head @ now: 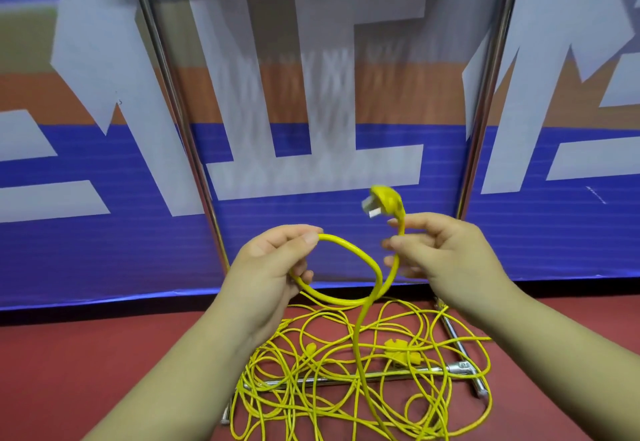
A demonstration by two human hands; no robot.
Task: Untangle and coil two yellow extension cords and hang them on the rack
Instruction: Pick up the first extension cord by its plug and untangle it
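Observation:
A tangled heap of yellow extension cord [346,381] lies on the red floor over the rack's base bars. My left hand [273,267] grips one loop of cord [349,257] lifted above the heap. My right hand [446,253] pinches the same cord just below its yellow plug [384,200], which points up with its metal prongs to the left. From the loop a strand drops down into the heap. A yellow socket end [398,350] rests in the pile.
The rack's two chrome uprights [180,122] [485,111] rise on either side of my hands, with its metal base bars [460,368] on the floor under the cords. A blue, white and orange banner [104,233] hangs close behind.

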